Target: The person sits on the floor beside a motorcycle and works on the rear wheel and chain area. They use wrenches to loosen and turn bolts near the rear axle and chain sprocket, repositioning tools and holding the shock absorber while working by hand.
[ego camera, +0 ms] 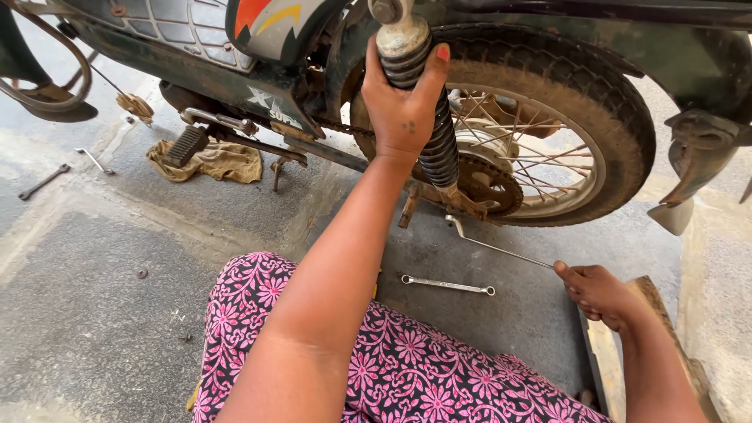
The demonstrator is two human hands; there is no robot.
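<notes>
Beside rear wheel [619, 110]: left hand [403, 110] grasping shock absorber [427, 117]; right hand [599, 294] gripping long spanner [493, 247] end

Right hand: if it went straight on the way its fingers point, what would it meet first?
The right hand points up-left along the long thin tool it holds; beyond that, probably the lower shock absorber mount, though depth is unclear.
</notes>
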